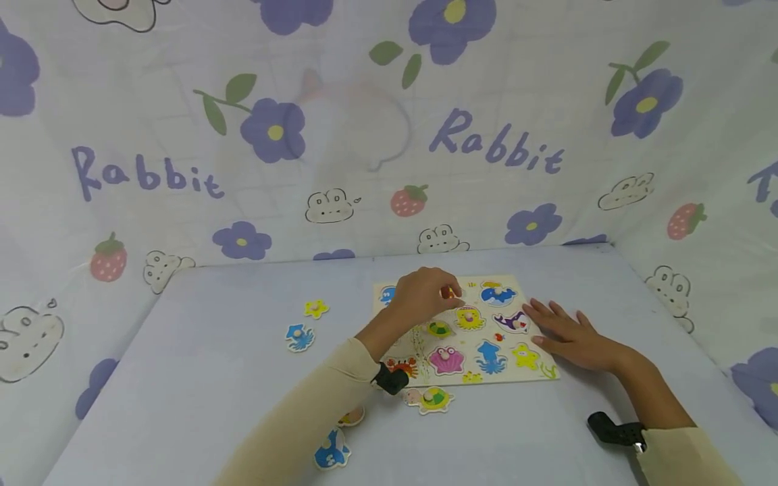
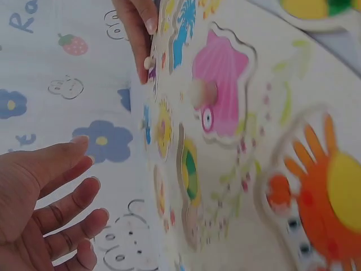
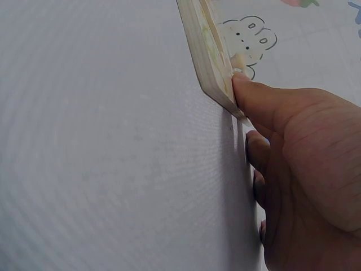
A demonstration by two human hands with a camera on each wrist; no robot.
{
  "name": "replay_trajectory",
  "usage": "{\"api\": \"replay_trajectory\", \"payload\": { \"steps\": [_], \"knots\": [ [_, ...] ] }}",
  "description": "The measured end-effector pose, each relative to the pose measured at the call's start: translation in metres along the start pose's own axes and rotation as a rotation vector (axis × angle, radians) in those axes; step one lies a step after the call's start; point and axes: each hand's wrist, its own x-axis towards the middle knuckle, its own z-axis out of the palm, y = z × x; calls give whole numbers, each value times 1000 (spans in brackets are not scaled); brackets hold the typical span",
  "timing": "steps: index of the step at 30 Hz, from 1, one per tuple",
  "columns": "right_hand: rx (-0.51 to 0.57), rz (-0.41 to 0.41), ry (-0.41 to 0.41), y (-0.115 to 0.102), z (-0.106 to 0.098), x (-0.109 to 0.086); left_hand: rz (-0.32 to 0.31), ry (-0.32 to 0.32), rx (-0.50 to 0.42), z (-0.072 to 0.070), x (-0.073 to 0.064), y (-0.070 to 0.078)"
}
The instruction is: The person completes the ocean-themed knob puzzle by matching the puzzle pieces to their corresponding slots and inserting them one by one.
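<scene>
A wooden peg puzzle board [image 1: 535,375] with sea animals lies on the table. My left hand [image 1: 421,295] hovers over its far middle part, fingers loosely bent. In the left wrist view nothing is between that hand's thumb and fingers. Near its fingertips are a red picture [image 1: 450,292] and a yellow octopus [image 1: 469,318]. A pink shell piece [image 2: 223,84] with a round peg sits in the board, and an orange crab [image 2: 321,186] shows nearer. My right hand [image 1: 571,341] rests at the board's right edge, its thumb touching it, beside the purple fish [image 1: 512,322].
Left of the board lie a loose yellow starfish piece [image 1: 316,309] and a blue squid piece [image 1: 300,337]. A turtle piece [image 1: 434,399] lies along the near edge. Beside my left sleeve are a blue whale piece [image 1: 331,451] and a partly hidden piece [image 1: 352,416]. A printed curtain [image 1: 365,148] stands behind.
</scene>
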Motion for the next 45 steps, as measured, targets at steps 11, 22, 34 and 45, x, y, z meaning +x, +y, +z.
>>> {"api": "replay_trajectory", "payload": {
  "steps": [11,22,34,45],
  "knots": [
    [4,14,9,2,-3,-3,-50,63,-24,-38,-41,-44],
    [8,5,12,2,-2,-1,-231,140,-64,-61,-92,-107],
    [1,-1,9,0,1,2,-365,157,-92,-61,-129,-162],
    [8,8,3,-3,0,0,-405,169,-63,-58,-140,-180]
  ]
}}
